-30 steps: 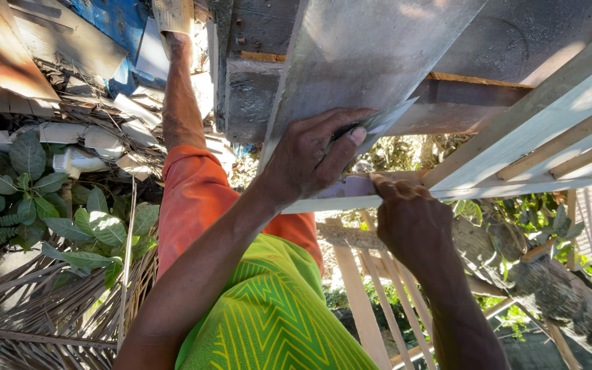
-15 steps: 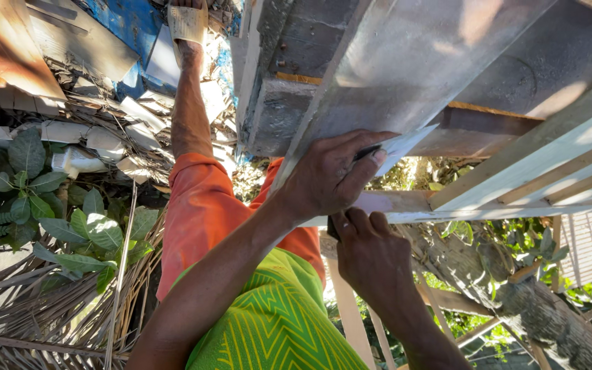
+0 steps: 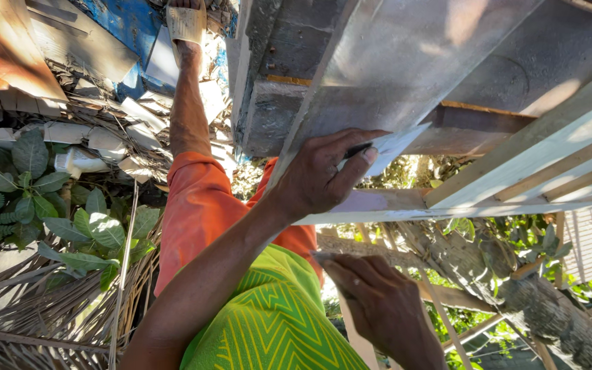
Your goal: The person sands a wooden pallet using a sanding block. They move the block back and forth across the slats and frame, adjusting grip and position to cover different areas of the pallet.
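My left hand (image 3: 323, 179) presses against the lower edge of a shiny grey metal sheet (image 3: 405, 75). It pinches a thin dark pencil-like tool (image 3: 358, 149) and a white flat piece (image 3: 395, 145) between thumb and fingers. My right hand (image 3: 371, 305) hangs lower, below the white wooden rail (image 3: 392, 204), with its back to the camera and its fingers close together. What it holds, if anything, is hidden. My green patterned shirt (image 3: 275, 322) and orange shorts (image 3: 200, 205) fill the lower middle.
A white slatted wooden frame (image 3: 549, 164) runs to the right. A grey concrete block (image 3: 268, 89) sits behind the sheet. My leg reaches to a sandalled foot (image 3: 186, 24) on rubble. Green leaves (image 3: 35, 199), dry palm fronds (image 3: 49, 308) and a tree trunk (image 3: 549, 308) lie below.
My right hand has dropped from the white rail to well below it. My left hand stays at the sheet's edge with the dark tool, and the view has shifted slightly.
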